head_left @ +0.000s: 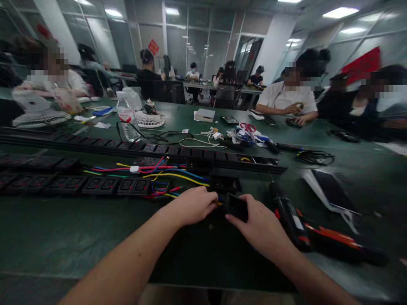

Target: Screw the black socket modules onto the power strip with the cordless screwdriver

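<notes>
Office-like electronics workshop: socket strips, loose wires, green worktable, seated people, glass partitions.

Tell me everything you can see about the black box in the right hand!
The black box is small and boxy, with a squarish face, and looks like dark plastic. The right hand grips it at a tilt, thumb at its near edge and fingers by its far right corner. It is just right of the left hand. It's too dark to see its finer details.
</notes>
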Tool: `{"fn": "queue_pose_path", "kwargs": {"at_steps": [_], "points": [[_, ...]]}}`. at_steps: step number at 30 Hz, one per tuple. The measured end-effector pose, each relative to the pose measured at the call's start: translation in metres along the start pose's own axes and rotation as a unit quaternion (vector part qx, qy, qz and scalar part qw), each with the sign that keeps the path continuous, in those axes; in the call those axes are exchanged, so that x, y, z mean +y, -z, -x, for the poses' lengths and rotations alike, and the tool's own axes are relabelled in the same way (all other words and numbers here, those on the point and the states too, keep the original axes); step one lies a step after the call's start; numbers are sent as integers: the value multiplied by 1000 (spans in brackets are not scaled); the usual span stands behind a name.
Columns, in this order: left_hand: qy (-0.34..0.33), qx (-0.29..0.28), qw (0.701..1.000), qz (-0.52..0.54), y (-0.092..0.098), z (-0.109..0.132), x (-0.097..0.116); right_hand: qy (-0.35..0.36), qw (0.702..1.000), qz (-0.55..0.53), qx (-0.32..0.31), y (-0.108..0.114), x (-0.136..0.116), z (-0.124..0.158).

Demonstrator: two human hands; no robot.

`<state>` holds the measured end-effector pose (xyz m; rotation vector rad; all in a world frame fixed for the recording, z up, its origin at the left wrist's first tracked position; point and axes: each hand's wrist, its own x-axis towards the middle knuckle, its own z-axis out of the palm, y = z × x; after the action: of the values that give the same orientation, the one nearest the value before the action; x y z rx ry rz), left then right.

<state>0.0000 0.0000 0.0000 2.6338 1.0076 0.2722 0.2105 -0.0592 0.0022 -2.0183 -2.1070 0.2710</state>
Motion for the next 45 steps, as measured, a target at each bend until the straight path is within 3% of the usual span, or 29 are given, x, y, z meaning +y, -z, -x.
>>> {"fn": "queue_pose_path", "kwargs": {"at_steps": [18,34,45], "points": [[1,17,1000,18,-5,4,0,161,986,-24,-22,9,6,-12],[20,43,994,99,-12,0,-2,128,991,-38,30,-4,1,-18],[4,52,994,97,-9,2,-3,176,982,-34,62,-6,4,-10]]}}
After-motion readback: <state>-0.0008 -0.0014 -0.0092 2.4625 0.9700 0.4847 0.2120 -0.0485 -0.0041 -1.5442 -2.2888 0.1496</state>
